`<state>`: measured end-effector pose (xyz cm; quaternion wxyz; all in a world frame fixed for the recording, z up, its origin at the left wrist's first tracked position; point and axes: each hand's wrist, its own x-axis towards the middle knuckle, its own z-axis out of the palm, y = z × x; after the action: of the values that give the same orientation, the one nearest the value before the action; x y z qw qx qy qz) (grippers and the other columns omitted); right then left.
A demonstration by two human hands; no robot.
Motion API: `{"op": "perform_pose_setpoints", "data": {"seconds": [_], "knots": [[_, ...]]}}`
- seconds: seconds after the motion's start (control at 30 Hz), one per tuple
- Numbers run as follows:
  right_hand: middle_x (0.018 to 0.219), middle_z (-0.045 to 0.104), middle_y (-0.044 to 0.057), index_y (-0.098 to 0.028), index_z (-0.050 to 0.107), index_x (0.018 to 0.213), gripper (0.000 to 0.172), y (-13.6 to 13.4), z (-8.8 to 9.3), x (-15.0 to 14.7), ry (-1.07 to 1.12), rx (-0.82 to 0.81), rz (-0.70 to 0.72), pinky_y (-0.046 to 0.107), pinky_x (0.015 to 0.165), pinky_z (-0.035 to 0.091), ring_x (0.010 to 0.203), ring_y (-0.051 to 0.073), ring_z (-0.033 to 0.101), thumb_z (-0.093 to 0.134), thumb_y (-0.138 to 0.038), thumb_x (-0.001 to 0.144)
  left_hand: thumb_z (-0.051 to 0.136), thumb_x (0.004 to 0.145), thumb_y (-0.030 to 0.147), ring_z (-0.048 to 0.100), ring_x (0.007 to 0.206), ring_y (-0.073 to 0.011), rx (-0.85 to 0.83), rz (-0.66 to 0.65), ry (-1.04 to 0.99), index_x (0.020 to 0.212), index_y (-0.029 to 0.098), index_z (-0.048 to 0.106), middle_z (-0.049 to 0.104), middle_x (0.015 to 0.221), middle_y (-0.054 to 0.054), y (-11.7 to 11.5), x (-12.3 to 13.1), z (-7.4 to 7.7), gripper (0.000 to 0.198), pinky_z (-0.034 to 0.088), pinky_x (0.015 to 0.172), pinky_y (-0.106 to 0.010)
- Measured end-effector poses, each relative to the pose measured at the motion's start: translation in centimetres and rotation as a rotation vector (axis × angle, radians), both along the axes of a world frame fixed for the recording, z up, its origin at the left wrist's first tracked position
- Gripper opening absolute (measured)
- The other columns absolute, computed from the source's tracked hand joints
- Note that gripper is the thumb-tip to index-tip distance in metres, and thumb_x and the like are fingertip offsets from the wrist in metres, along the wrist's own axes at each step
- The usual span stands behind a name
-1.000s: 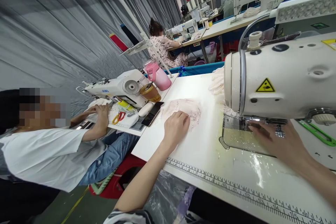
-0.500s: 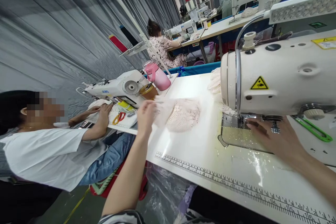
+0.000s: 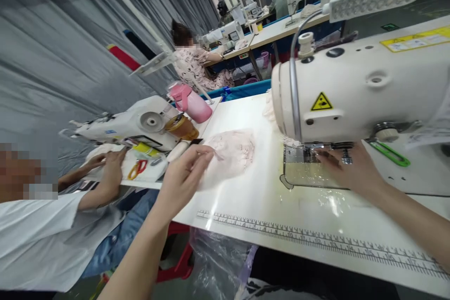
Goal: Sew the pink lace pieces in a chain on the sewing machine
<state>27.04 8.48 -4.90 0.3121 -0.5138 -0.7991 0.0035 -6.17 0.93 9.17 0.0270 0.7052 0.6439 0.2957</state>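
Note:
My left hand (image 3: 188, 173) is closed in a pinch on the near-left edge of a pale pink, sheer fabric piece (image 3: 234, 150). That piece lies gathered and wrinkled on the white sewing table (image 3: 242, 199). My right hand (image 3: 351, 166) reaches under the head of the white sewing machine (image 3: 337, 84). Its fingers stretch toward the presser foot (image 3: 309, 150) over the metal plate, partly hidden by machine parts, and look apart with nothing visible in them. More pale fabric (image 3: 269, 108) bunches behind the machine head.
A ruler strip (image 3: 316, 239) runs along the table's front edge. A green thread snipper (image 3: 390, 153) lies right of the needle. At left are a pink jug (image 3: 191, 103), an amber cup (image 3: 182, 126), red-and-orange scissors (image 3: 138, 168) and a co-worker's hands (image 3: 112, 164) at another machine.
My view has turned, shifting the scene leftward. The fabric in my left hand, partly lifted before, now lies lower on the table. My right hand stays by the presser foot.

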Motion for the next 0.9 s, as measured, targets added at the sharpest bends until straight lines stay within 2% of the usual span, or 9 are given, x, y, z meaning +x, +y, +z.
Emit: {"op": "perform_pose_setpoints", "data": {"seconds": [0.1, 0.17, 0.3, 0.4, 0.47, 0.53, 0.63, 0.73, 0.9], "knots": [[0.079, 0.068, 0.011, -0.016, 0.071, 0.082, 0.029, 0.0, 0.5, -0.1, 0.025, -0.004, 0.000, 0.044, 0.082, 0.048, 0.073, 0.025, 0.060, 0.048, -0.033, 0.090, 0.053, 0.091, 0.038, 0.054, 0.061, -0.0119, -0.161, -0.225, -0.245, 0.086, 0.021, 0.063, 0.060, 0.073, 0.000, 0.0, 4.2, -0.5, 0.020, 0.041, 0.052, -0.022], [0.085, 0.068, 0.010, -0.017, 0.068, 0.085, 0.023, 0.1, 0.6, -0.2, 0.061, -0.010, -0.023, 0.040, 0.077, 0.050, 0.080, 0.025, 0.060, 0.049, -0.030, 0.088, 0.052, 0.092, 0.039, 0.058, 0.064, -0.0135, -0.282, -0.387, -0.362, 0.088, 0.022, 0.065, 0.063, 0.075, -0.002, 1.2, 6.5, -1.6, 0.021, 0.045, 0.055, -0.023], [0.084, 0.066, 0.008, -0.020, 0.065, 0.079, 0.020, 0.3, 0.4, 0.0, 0.094, -0.012, -0.002, 0.038, 0.076, 0.050, 0.084, 0.025, 0.060, 0.046, -0.016, 0.083, 0.046, 0.096, 0.032, 0.064, 0.078, -0.0157, -0.436, -0.594, -0.288, 0.096, 0.021, 0.065, 0.068, 0.090, -0.004, 5.0, 10.0, -5.7, 0.022, 0.050, 0.065, -0.024], [0.073, 0.064, 0.005, -0.021, 0.062, 0.069, 0.023, 0.4, 0.3, 0.1, 0.053, 0.005, 0.003, 0.037, 0.079, 0.048, 0.082, 0.024, 0.059, 0.045, -0.009, 0.079, 0.045, 0.096, 0.024, 0.064, 0.077, -0.0169, -0.291, -0.490, 0.057, 0.108, 0.021, 0.062, 0.068, 0.097, -0.004, 6.8, 11.2, -8.3, 0.021, 0.050, 0.064, -0.027], [0.068, 0.063, 0.004, -0.021, 0.060, 0.063, 0.025, 0.4, 0.4, 0.2, 0.050, 0.018, 0.007, 0.036, 0.079, 0.048, 0.079, 0.023, 0.059, 0.045, -0.007, 0.078, 0.046, 0.095, 0.022, 0.064, 0.083, -0.0206, -0.080, -0.423, 0.283, 0.109, 0.019, 0.062, 0.067, 0.099, -0.007, 6.8, 11.4, -8.9, 0.021, 0.051, 0.066, -0.031], [0.068, 0.064, 0.004, -0.021, 0.061, 0.062, 0.025, 0.2, 0.5, 0.1, 0.059, 0.035, 0.022, 0.034, 0.080, 0.047, 0.081, 0.022, 0.060, 0.047, -0.007, 0.078, 0.046, 0.096, 0.021, 0.063, 0.091, -0.0229, 0.074, -0.466, 0.405, 0.107, 0.016, 0.062, 0.067, 0.101, -0.009, 6.0, 11.7, -9.1, 0.020, 0.053, 0.071, -0.034], [0.073, 0.068, 0.003, -0.020, 0.068, 0.079, 0.024, -0.1, 0.6, 0.0, 0.017, 0.115, 0.102, 0.034, 0.078, 0.047, 0.078, 0.021, 0.060, 0.047, -0.010, 0.080, 0.046, 0.096, 0.025, 0.061, 0.106, -0.0243, 0.097, -0.595, 0.464, 0.116, 0.012, 0.058, 0.064, 0.116, -0.012, 4.8, 12.3, -9.5, 0.027, 0.055, 0.082, -0.037], [0.077, 0.070, 0.003, -0.022, 0.068, 0.101, 0.033, -0.2, 0.4, -0.2, -0.095, 0.159, 0.166, 0.036, 0.075, 0.045, 0.077, 0.020, 0.062, 0.045, -0.008, 0.082, 0.047, 0.096, 0.032, 0.052, 0.123, -0.0286, 0.074, -0.650, 0.496, 0.128, 0.007, 0.050, 0.056, 0.132, -0.016, 4.4, 12.7, -10.6, 0.042, 0.052, 0.095, -0.041], [0.074, 0.067, 0.004, -0.026, 0.064, 0.113, 0.034, -0.4, -1.2, -0.4, -0.135, -0.093, 0.123, 0.039, 0.077, 0.046, 0.076, 0.022, 0.062, 0.043, -0.013, 0.089, 0.045, 0.094, 0.033, 0.049, 0.127, -0.0295, 0.077, -0.697, 0.489, 0.133, 0.006, 0.048, 0.053, 0.135, -0.017, 4.9, 12.5, -11.7, 0.047, 0.048, 0.101, -0.044]]}}
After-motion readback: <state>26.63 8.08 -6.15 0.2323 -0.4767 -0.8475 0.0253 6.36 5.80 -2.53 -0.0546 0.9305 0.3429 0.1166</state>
